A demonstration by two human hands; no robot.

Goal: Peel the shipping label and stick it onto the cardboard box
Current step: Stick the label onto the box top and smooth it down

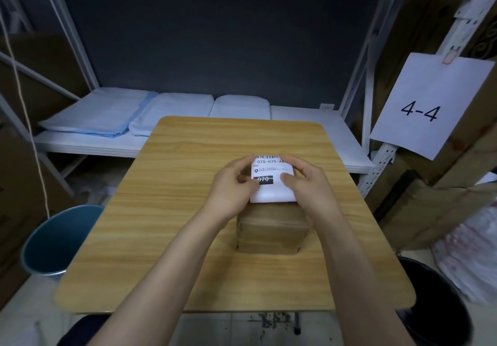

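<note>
Both hands, left [233, 184] and right [304, 181], pinch the shipping label [271, 181] by its side edges above the cardboard box [271, 227]. Label judged thin, limp, self-sticking; hold by its edges only.

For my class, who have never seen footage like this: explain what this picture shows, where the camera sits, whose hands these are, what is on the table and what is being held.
There is no machine here. A person wears a camera on the head, so the single picture looks forward and down at that person's own bare arms. On the wooden table stands a cardboard box. The left hand and right hand hold a white shipping label by its sides over the box top. Whether it is stuck down yet cannot be told. Behind are shelves with folded cloths.
</note>
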